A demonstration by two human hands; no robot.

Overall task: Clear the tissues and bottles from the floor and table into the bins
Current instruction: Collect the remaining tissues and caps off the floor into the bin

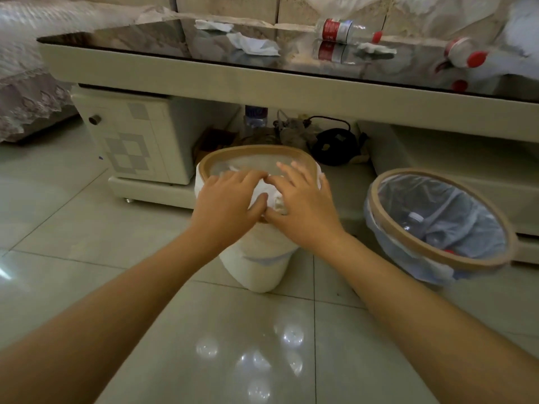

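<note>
My left hand and my right hand meet over the mouth of the white bin, both holding a crumpled white tissue between them. A second bin with a clear liner stands to the right; a bottle lies inside it. On the glass table lie tissues and two red-capped bottles.
Under the table sit a bottle, a black kettle with cord and clutter. A drawer cabinet stands at the left. A lace-covered sofa is at far left. Glossy tiled floor spreads in front.
</note>
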